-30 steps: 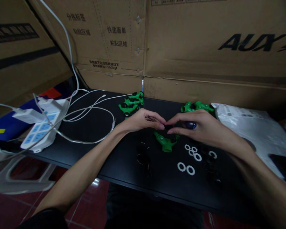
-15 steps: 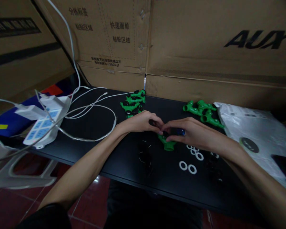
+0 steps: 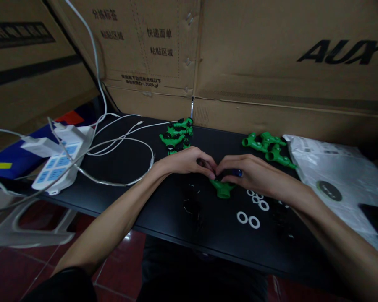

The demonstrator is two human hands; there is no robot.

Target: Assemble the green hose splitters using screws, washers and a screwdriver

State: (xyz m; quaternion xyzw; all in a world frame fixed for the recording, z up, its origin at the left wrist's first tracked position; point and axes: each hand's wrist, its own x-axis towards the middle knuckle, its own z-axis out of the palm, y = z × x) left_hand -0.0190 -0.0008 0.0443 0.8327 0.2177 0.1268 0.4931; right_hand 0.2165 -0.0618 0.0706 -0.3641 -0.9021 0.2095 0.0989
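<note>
- Green plastic fitting [image 3: 222, 189], Y-shaped with round sockets, lying on the black tabletop [image 3: 129, 167] just under the meeting fingertips of both hands.
- Left hand [image 3: 185, 161] curled palm-down, fingertips pinched onto a small dark piece above the fitting; piece too dark to identify.
- Right hand [image 3: 250, 174] curled likewise, fingertips meeting the left hand's, closed around a small dark part with a glossy blue end [image 3: 239, 172] showing between the fingers.
- Matte black, smooth tabletop, edge running across the lower view.
- White rings [image 3: 252, 209], flat and washer-like, scattered just right of the fitting, two larger ones nearest the table edge.
- Tiny thin pins [image 3: 190, 197], pale and wire-like, strewn left of the fitting; dark small parts beside them hard to make out.
- More green fittings in two heaps: one [image 3: 175, 135] behind the left hand, with black caps; another [image 3: 267, 144] behind the right hand.
- Crinkled translucent plastic bag [image 3: 337, 180] at the right, bearing a dark round sticker; print unreadable.
- White power strip [image 3: 58, 165] with pale blue switches at the left, looped white cables [image 3: 126, 144] beside it.
- Brown corrugated cardboard boxes [image 3: 255, 71] behind the table; black "AUX" lettering on the right, Chinese characters and "300kgf" on the left panel.
</note>
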